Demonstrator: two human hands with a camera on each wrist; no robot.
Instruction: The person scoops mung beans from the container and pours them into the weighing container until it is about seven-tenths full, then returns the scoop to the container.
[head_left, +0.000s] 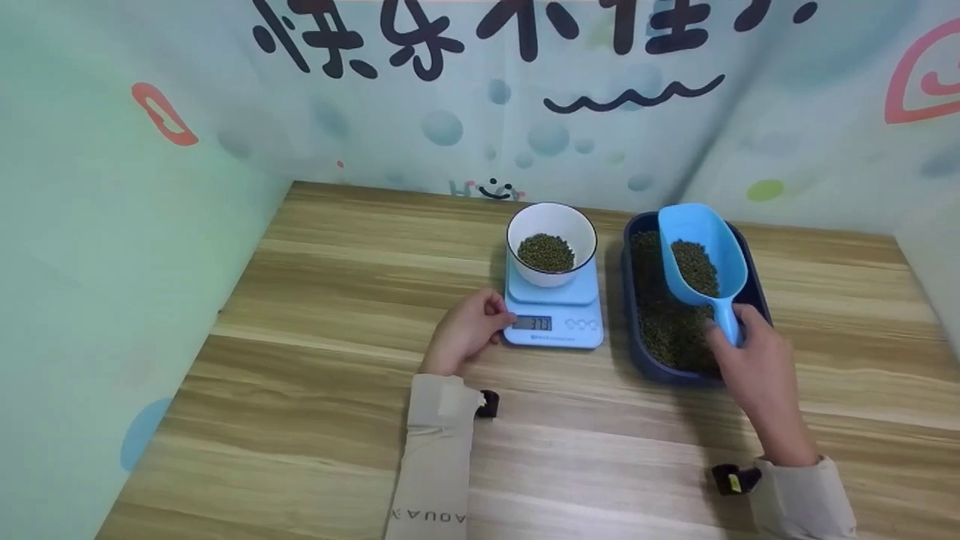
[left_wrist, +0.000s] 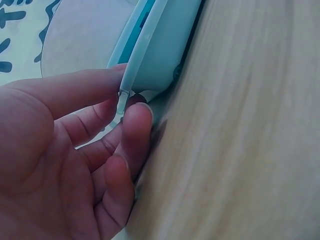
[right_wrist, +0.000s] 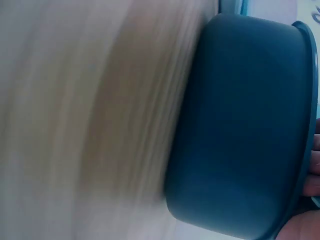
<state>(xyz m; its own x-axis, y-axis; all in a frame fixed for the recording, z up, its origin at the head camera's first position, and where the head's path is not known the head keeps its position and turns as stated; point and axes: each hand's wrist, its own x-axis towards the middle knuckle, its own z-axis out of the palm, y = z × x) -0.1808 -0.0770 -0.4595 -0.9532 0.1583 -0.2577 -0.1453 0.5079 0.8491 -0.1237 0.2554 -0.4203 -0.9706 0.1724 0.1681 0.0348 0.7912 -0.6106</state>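
My left hand (head_left: 466, 330) pinches the left edge of a blue kitchen scale (head_left: 555, 311); in the left wrist view the thumb lies on top and curled fingers (left_wrist: 136, 125) sit at the edge's underside. The display appears to read 373. On the scale stands a white bowl (head_left: 551, 276) with a dark rim, partly filled with small greenish beans (head_left: 546, 253). My right hand (head_left: 761, 371) grips the handle of a light blue scoop (head_left: 731, 259), which holds more beans. The scoop is over a dark blue tub (right_wrist: 245, 125) of the same beans.
A wooden tabletop (head_left: 315, 300) lies under everything, with the tub just right of the scale. Behind the table hangs a pale printed cloth (head_left: 375, 135) with dark lettering. Another pale green surface (head_left: 90, 262) borders the left side.
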